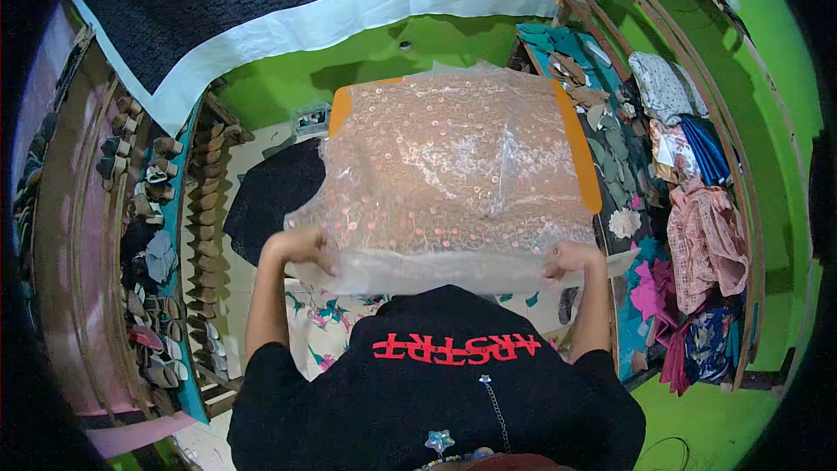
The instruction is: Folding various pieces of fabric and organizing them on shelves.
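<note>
A sheer, embroidered lace fabric (436, 157) with small round flower motifs lies spread over an orange board (581, 157), whose edges show at the far left corner and along the right. Its near edge forms a pale, plain band that hangs toward my body. At the left end of this band, my left hand (301, 249) is closed with its fingers curled onto the cloth. My right hand (573, 260) pinches the same band near its right end, where a strip of cloth sticks out past the fingers. The fingertips of both hands are partly hidden.
Shelves of shoes and wooden shoe forms (205, 209) line the left side. A black cloth (275, 196) lies left of the board. To the right are fabric scraps (610, 157) on a teal surface and a folded pink garment (706, 240). Flower-patterned cloth (324, 318) lies below.
</note>
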A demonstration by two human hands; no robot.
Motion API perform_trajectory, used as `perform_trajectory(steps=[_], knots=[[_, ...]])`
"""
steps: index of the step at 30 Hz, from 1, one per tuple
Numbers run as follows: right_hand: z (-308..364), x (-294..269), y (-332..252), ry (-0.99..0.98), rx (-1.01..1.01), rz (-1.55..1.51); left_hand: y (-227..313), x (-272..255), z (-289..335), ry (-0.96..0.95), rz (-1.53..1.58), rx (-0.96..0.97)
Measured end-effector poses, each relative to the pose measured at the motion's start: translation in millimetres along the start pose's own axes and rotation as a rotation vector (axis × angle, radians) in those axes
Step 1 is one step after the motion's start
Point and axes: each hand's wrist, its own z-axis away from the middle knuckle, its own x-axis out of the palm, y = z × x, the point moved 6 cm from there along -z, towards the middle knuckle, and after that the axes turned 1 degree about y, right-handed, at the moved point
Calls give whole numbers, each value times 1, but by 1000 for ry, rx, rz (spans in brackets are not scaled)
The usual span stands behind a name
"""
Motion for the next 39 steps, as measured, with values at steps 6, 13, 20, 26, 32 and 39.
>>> perform_trajectory(steps=[6, 13, 20, 26, 32, 39], knots=[[23, -52, -74, 37, -177, -43, 51, -112, -2, 832, -368, -141], [24, -62, -70, 53, -128, 114, 87, -121, 35, 641, -143, -28], [5, -47, -58, 58, -180, 21, 142, -123, -59, 532, -191, 396], [23, -52, -72, 106, -359, -159, 101, -44, -218, 201, -760, 301], [39, -68, -61, 269, -354, -252, 62, 42, -187, 178, -586, 342], [62, -132, -135, 815, -571, 119, 34, 104, -177, 246, -544, 778]])
